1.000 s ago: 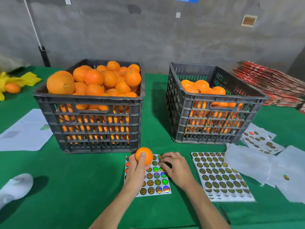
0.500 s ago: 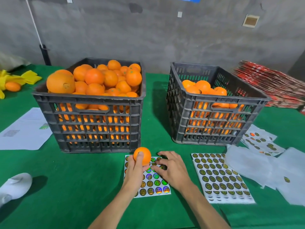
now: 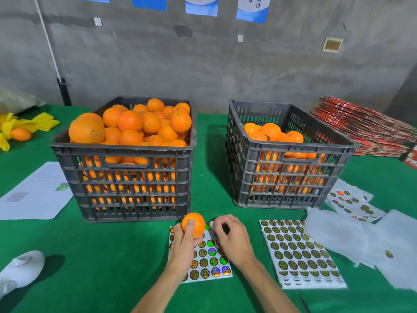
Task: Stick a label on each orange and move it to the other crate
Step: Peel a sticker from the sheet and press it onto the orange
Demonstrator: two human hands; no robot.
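In front of the crates, the left hand [image 3: 184,243] grips an orange [image 3: 193,224] above the label sheet [image 3: 208,260]; the right hand [image 3: 232,238] pinches at a label. The left crate [image 3: 126,184] is heaped full, the right crate [image 3: 291,177] part filled, so much work remains.

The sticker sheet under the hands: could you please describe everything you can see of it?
The sticker sheet is a white rectangle lying flat on the green table, just in front of the fuller crate. It carries rows of round, shiny holographic labels. The left hand, holding an orange, hovers over its left part; the right hand picks at its far edge.
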